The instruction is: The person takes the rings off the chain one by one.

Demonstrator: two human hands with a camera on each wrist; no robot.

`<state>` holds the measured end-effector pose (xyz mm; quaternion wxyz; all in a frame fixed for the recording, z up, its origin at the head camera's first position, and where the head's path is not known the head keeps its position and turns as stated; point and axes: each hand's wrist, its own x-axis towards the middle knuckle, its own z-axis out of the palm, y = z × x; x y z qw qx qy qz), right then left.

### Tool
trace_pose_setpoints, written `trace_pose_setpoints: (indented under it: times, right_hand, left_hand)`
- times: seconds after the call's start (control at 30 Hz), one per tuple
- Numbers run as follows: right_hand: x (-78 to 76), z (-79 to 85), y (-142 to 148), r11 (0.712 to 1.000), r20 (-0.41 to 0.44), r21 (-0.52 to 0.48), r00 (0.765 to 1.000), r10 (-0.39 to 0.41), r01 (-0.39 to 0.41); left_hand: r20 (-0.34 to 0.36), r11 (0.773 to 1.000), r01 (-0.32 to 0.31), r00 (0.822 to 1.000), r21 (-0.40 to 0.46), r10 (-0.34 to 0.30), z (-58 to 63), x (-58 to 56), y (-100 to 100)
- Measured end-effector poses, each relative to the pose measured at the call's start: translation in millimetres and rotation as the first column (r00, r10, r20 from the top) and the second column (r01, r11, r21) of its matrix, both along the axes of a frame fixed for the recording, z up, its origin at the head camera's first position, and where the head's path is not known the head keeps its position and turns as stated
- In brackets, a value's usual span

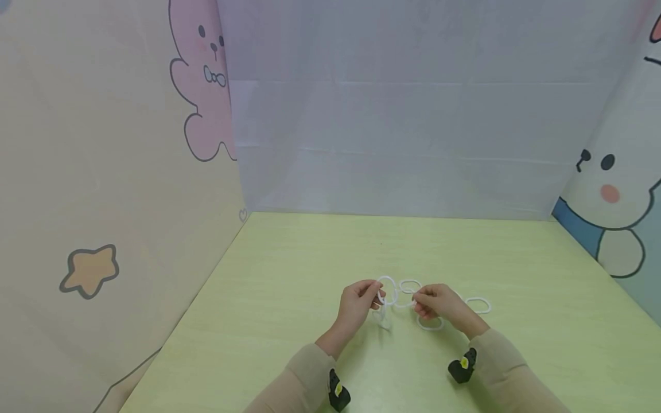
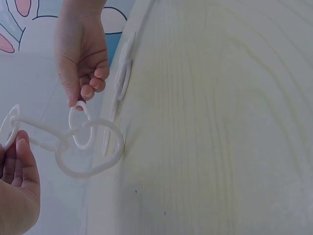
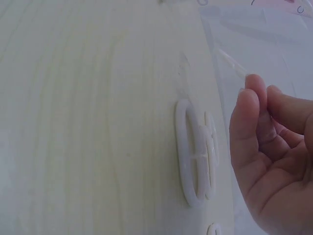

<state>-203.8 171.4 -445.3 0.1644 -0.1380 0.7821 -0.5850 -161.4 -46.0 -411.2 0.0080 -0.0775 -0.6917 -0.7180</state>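
Observation:
My left hand [image 1: 356, 304] pinches a white plastic chain link [image 1: 396, 293] between thumb and fingertips, just above the table. Other joined links [image 1: 383, 319] dangle below that hand, blurred. To its right, my right hand [image 1: 443, 303] pinches another white link, seen best in the left wrist view as a thin oval link [image 2: 72, 122] under the fingertips. A larger oval link [image 2: 117, 147] overlaps it there; whether the two are joined I cannot tell. Near the right hand, more white links [image 3: 182, 152] lie on the table, some overlapping.
The pale yellow-green table [image 1: 289, 264] reaches back to a plain whitish curtain [image 1: 403, 115]. Cartoon-printed cloth [image 1: 103, 172] stands along the left side, with another printed panel at the right. A single link [image 1: 489, 307] lies beyond the right wrist. Small black devices [image 1: 338, 391] are strapped to both wrists.

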Motion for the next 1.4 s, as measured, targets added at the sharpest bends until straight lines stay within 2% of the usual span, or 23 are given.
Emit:
trace_pose_setpoints:
  times: [0.47, 0.73, 1.17, 1.4]
  right_hand:
    - [-3.5, -7.3, 6.8, 0.999, 0.021, 0.038, 0.999, 0.024, -0.025]
    - [-2.4, -9.4, 8.7, 0.995, 0.024, 0.071, 0.997, 0.072, -0.074]
    - [-1.9, -13.7, 6.8, 0.991, 0.056, 0.128, 0.998, 0.028, -0.035]
    - [-0.5, -13.5, 2.9, 0.984, 0.053, 0.180, 0.998, -0.032, 0.022]
  left_hand:
    - [-0.007, 1.000, -0.005, 1.000, -0.017, 0.005, 0.4, -0.5, 3.0]
    - [-0.007, 1.000, -0.008, 1.000, -0.015, 0.008, -0.9, -0.8, 4.1]
    - [-0.007, 1.000, -0.008, 1.000, -0.010, 0.008, -2.5, -0.8, 3.1]
    - [-0.002, 1.000, -0.010, 1.000, -0.014, 0.010, -3.1, -1.3, 2.6]
